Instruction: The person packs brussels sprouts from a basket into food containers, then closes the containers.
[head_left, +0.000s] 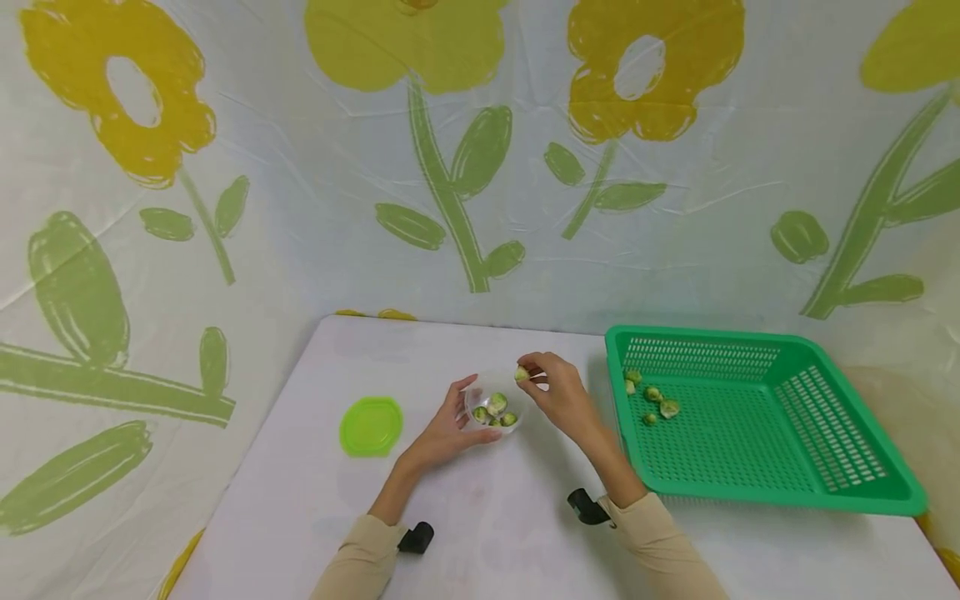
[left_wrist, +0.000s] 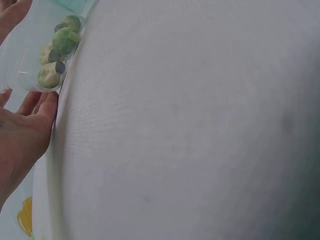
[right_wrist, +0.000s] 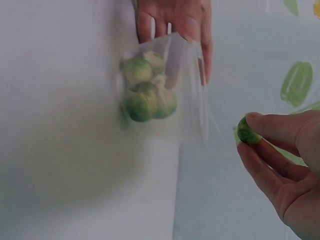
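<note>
R hand pinched single Brussels sprout nr rim of clear plastic tub; L hand fingers curved round tub, 4 sprouts inside.

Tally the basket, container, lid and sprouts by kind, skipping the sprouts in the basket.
Green basket: 1
Clear container: 1
Green lid: 1
Brussels sprouts: 5 (4 visible in the container, 1 pinched in the right hand)
Total: 8
</note>
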